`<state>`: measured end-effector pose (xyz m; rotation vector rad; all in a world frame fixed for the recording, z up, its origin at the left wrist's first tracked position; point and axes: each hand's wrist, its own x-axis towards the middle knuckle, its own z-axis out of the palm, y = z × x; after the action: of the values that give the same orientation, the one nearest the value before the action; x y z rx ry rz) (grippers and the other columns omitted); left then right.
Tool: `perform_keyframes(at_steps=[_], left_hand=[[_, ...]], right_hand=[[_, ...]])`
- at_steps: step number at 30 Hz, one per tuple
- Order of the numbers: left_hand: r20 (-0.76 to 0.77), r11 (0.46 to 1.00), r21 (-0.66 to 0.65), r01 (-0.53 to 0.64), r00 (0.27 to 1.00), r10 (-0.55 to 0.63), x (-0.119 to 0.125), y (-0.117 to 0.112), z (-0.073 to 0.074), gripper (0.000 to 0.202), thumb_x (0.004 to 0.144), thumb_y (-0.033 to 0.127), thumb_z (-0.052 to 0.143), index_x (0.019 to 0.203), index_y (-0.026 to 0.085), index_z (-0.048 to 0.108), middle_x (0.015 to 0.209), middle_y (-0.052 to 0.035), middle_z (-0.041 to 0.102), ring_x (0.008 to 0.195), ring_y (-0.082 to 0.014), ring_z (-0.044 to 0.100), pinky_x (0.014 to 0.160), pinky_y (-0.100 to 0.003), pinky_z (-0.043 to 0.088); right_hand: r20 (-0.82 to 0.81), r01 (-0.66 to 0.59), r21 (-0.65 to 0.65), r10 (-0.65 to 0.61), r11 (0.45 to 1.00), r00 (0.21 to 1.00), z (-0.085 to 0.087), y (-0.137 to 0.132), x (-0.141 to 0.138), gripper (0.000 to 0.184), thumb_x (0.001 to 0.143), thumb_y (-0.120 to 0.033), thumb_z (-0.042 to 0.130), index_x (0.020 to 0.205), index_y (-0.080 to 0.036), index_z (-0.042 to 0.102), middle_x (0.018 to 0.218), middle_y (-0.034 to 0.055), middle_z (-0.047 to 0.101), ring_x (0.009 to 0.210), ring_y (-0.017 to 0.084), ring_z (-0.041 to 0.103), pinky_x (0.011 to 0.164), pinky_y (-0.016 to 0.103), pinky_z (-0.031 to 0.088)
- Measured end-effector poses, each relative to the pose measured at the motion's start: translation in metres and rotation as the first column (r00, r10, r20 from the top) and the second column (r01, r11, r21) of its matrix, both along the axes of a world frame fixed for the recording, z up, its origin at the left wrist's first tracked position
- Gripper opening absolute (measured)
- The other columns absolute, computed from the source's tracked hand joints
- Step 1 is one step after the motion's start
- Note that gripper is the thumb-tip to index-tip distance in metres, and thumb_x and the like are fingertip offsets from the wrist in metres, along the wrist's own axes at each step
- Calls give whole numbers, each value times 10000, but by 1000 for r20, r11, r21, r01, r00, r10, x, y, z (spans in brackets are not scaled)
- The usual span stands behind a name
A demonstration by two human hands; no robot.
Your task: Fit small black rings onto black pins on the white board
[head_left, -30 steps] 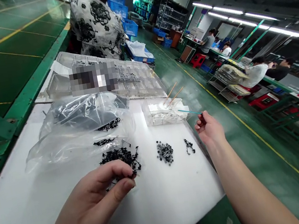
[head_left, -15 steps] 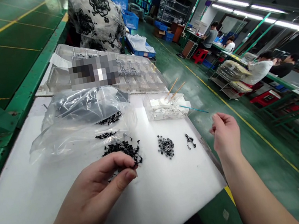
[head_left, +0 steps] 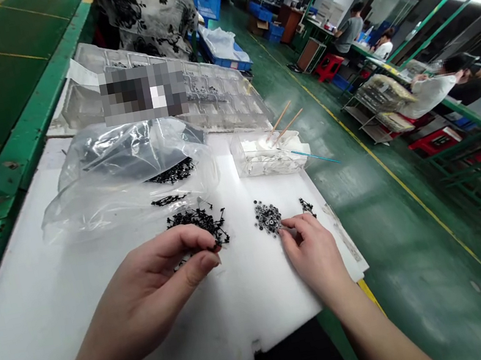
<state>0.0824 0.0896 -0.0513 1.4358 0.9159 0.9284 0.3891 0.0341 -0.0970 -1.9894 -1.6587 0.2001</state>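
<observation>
On the left, my left hand (head_left: 161, 287) is closed in a pinch, thumb against forefinger, just in front of a heap of thin black plastic parts (head_left: 196, 220). What its fingertips hold is too small to make out. My right hand (head_left: 316, 253) reaches to the right edge of a pile of small black and grey rings (head_left: 267, 215). Its thumb and forefinger come close together at the rings, and anything between them is hidden. Beyond that hand lies a small cluster of black parts (head_left: 307, 207), partly behind its knuckles.
A clear plastic bag (head_left: 126, 163) with more black parts lies behind the heap. A clear box (head_left: 260, 163) holds white material, wooden sticks and a blue stick. Compartment trays (head_left: 228, 111) stand farther back. A green metal beam (head_left: 31, 130) runs along the left. People sit at benches on the right.
My right hand has moved left and down, from beyond the board's right edge to the ring pile. My left hand keeps its pinch in nearly the same place. The view has shifted slightly.
</observation>
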Motion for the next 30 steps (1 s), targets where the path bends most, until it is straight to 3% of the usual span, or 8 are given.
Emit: perform_keyframes(at_steps=[7, 13, 17, 21, 25, 28, 30], left_hand=[[29, 1000, 12, 5, 1000, -6, 0, 1, -1, 71, 1034, 346, 803, 1015, 279, 815, 953, -13, 795, 848, -159, 736, 745, -199, 601], [40, 1000, -19, -11, 999, 12, 1, -2, 1, 52, 1015, 332, 830, 1007, 281, 825, 967, -7, 790, 875, -155, 730, 781, -197, 593], [54, 999, -37, 8, 999, -6, 2, -2, 2, 11, 1026, 312, 821, 1028, 302, 825, 981, 15, 790, 890, -132, 719, 805, -172, 573], [86, 999, -27, 22, 996, -19, 3, -1, 3, 17, 1024, 269, 812, 1028, 277, 827, 976, 2, 787, 892, -143, 706, 810, -201, 565], [95, 999, -10, 37, 995, -36, 5, -1, 5, 21, 1025, 247, 796, 1015, 255, 813, 961, 0, 778, 880, -145, 690, 792, -223, 547], [114, 999, -2, 54, 992, -53, 6, 0, 7, 26, 1024, 250, 797, 999, 254, 803, 951, 16, 780, 869, -134, 686, 779, -222, 536], [113, 998, 2, 56, 992, -56, 6, 0, 8, 28, 1020, 243, 797, 995, 255, 799, 930, 26, 777, 851, -127, 681, 771, -222, 531]], right_hand=[[41, 6, 71, -9, 997, 999, -9, -8, 0, 165, 995, -314, 641, 917, -223, 754, 1016, 104, 753, 910, 265, 737, 848, 438, 626], [38, -14, 76, 12, 997, 999, -13, -5, -2, 193, 984, -302, 635, 1043, -224, 801, 1040, 95, 750, 915, 263, 741, 879, 451, 630], [17, 2, 106, -4, 994, 1000, -14, -3, -6, 202, 985, -314, 621, 935, -228, 796, 1016, 105, 750, 921, 268, 738, 908, 462, 626], [-44, 43, 135, -37, 990, 998, -10, -5, -4, 140, 937, -294, 644, 900, -237, 767, 982, 95, 768, 886, 263, 726, 852, 446, 618], [-166, 99, 152, -73, 983, 983, 6, -11, -5, 101, 952, -304, 682, 935, -239, 757, 892, 65, 795, 761, 227, 719, 737, 394, 608], [-447, 55, 145, 16, 988, 895, 25, -13, -19, 76, 956, -304, 762, 919, -238, 759, 899, 58, 801, 772, 201, 744, 713, 341, 616], [-673, -31, 152, 126, 988, 729, 40, -11, -35, 128, 916, -288, 848, 859, -231, 748, 920, 55, 785, 772, 182, 735, 693, 311, 604]])
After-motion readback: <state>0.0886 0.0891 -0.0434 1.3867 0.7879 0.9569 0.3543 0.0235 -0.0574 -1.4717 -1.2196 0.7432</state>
